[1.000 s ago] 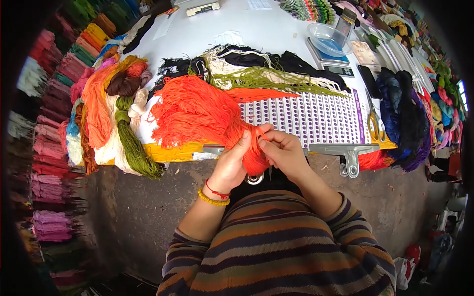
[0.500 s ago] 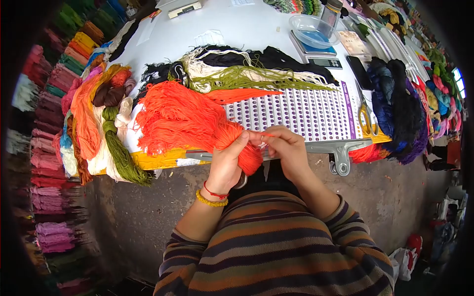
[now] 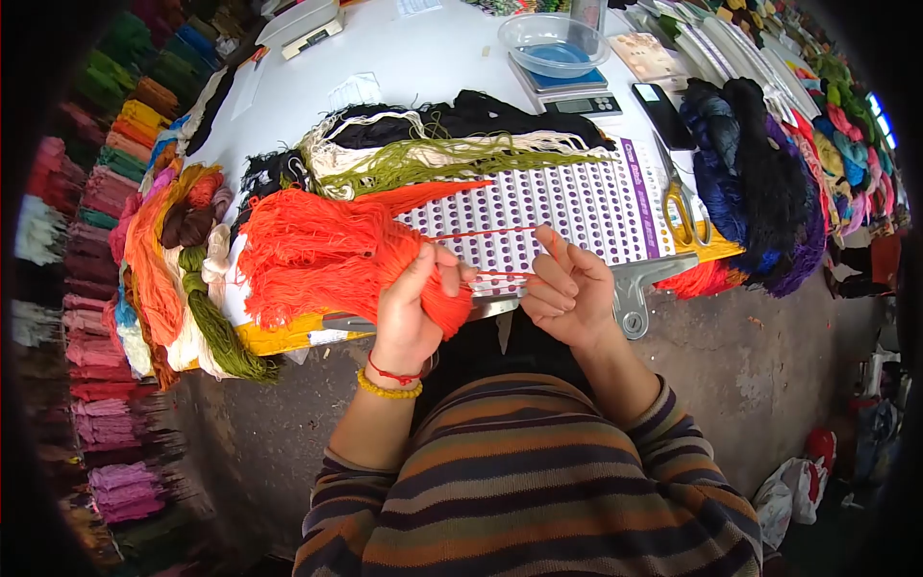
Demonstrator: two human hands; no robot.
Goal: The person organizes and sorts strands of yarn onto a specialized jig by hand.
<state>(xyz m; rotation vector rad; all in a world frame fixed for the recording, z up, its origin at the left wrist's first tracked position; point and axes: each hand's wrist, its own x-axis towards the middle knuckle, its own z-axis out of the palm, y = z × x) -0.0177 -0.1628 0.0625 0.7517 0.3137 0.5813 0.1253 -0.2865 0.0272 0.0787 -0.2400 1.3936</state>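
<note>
A thick hank of red-orange thread [image 3: 317, 245] lies at the table's front edge, its loose ends fanned out to the left. My left hand [image 3: 411, 303] is closed around its folded end. My right hand [image 3: 569, 288] is closed on a thin red strand [image 3: 495, 231] pulled out to the right of the hank. The strand runs between both hands above a clipboard [image 3: 630, 288] holding a card with rows of purple dots [image 3: 567, 207]. Black, cream and olive thread [image 3: 452, 144] lies across the card's upper part.
Scissors [image 3: 685, 207], a phone [image 3: 663, 115] and dark blue and black hanks [image 3: 731, 163] lie at the right. Behind are a digital scale [image 3: 582, 104] and a clear plastic bowl [image 3: 553, 46]. Mixed hanks [image 3: 187, 260] hang over the left edge.
My right hand has moved right, away from the left, drawing the red strand out. My left hand keeps its grip on the hank. The view has shifted slightly.
</note>
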